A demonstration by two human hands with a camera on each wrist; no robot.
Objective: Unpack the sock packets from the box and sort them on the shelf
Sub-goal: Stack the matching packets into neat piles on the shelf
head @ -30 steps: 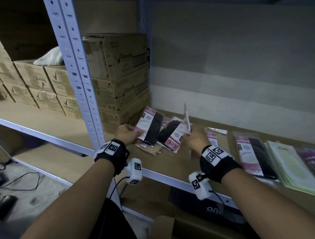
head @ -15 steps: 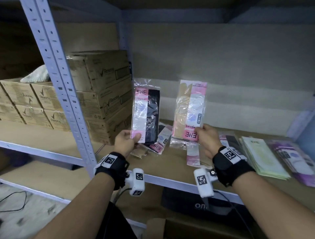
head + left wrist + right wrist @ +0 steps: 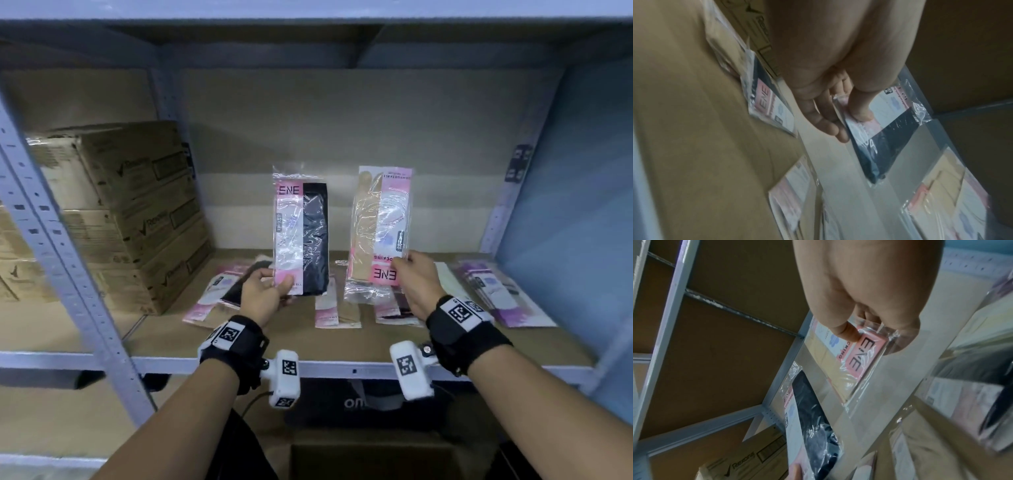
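My left hand [image 3: 263,291] [image 3: 842,113] pinches the bottom edge of a black sock packet [image 3: 301,236] [image 3: 885,129] [image 3: 813,434] with a pink and white card, held upright above the shelf board [image 3: 376,339]. My right hand [image 3: 411,277] [image 3: 869,331] pinches the lower corner of a beige sock packet [image 3: 380,233] [image 3: 846,363], upright and upside down, to the right of the black one. Several more packets lie flat on the shelf: a pink and black pile [image 3: 222,291] at left, a beige one [image 3: 337,311] in the middle, a purple pile [image 3: 496,291] at right.
Stacked cardboard cartons [image 3: 137,212] fill the shelf's left end, behind a grey perforated upright [image 3: 61,260]. A blue side panel [image 3: 582,222] closes the right end. Below the shelf edge an open cardboard box [image 3: 376,455] stands in front of a dark bag [image 3: 370,404].
Both hands lifted a packet off the shelf and stood it upright, then raised the pair a little higher and closer to the middle of the shelf bay.
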